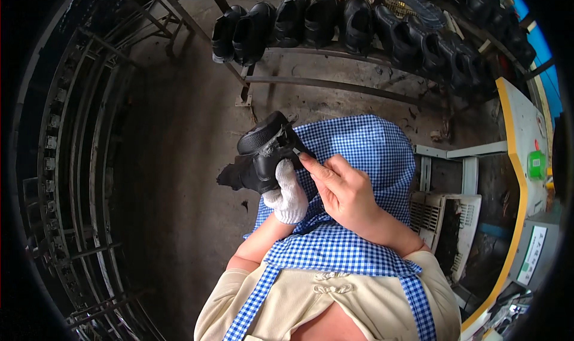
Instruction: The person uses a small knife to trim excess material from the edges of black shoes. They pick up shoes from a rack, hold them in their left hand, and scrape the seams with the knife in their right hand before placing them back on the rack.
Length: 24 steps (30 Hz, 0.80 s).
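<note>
Above my lap, in the middle of the head view, is a black shoe (263,136) with a pebbled surface, held tilted. My left hand (288,198), in a white knitted glove, is closed around its near side, thumb upward. Ragged grey material runs across the middle of the shoe, and a dark, rough-edged flap (230,176) sticks out at its left. My bare right hand (344,188) is closed, its index finger reaching to the shoe's right edge. A small pale, metal-looking tip (297,152) shows at the fingertips; most of that tool is hidden in the hand.
A blue checked apron (365,140) covers my lap. Ahead, a metal rack (335,84) bears a row of black shoes (290,19). Metal frames (78,143) stand at the left. On the right are a yellow-edged table (513,137), a green container (536,164) and a white plastic crate (466,221).
</note>
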Each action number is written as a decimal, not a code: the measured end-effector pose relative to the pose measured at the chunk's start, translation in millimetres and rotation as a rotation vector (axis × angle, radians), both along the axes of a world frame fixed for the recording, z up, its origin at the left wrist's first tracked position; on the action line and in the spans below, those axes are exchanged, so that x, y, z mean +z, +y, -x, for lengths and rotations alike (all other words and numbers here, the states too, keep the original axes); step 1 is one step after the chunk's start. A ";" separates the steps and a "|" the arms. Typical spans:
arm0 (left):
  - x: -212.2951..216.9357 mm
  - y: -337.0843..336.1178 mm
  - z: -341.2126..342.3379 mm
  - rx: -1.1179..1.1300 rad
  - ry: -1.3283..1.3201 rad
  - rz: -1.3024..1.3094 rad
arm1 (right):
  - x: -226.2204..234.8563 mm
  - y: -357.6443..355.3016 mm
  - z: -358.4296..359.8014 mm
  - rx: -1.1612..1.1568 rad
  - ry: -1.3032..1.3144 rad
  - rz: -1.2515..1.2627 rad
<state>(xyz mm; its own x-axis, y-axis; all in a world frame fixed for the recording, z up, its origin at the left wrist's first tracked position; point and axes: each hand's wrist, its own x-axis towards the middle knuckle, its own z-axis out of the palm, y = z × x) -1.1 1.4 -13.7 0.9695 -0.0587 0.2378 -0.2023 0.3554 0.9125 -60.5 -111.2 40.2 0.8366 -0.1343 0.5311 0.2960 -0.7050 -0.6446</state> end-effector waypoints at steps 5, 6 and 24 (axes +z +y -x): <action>1.2 0.6 1.6 -0.015 0.038 0.118 | 1.8 -0.9 2.2 0.018 -0.004 0.013; 1.8 0.7 0.8 -0.005 0.004 0.048 | 2.8 -0.8 2.0 0.017 0.002 0.010; 4.5 2.7 8.6 -0.044 -0.051 -0.235 | -10.3 -10.9 -40.9 -0.090 -0.059 -0.077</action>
<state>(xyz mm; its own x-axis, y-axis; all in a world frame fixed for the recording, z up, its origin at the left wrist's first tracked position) -9.6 4.2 -9.2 0.9518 -0.1600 0.2616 -0.2396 0.1443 0.9601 -19.6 -122.1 29.9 0.7871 -0.2497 0.5641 0.2728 -0.6792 -0.6814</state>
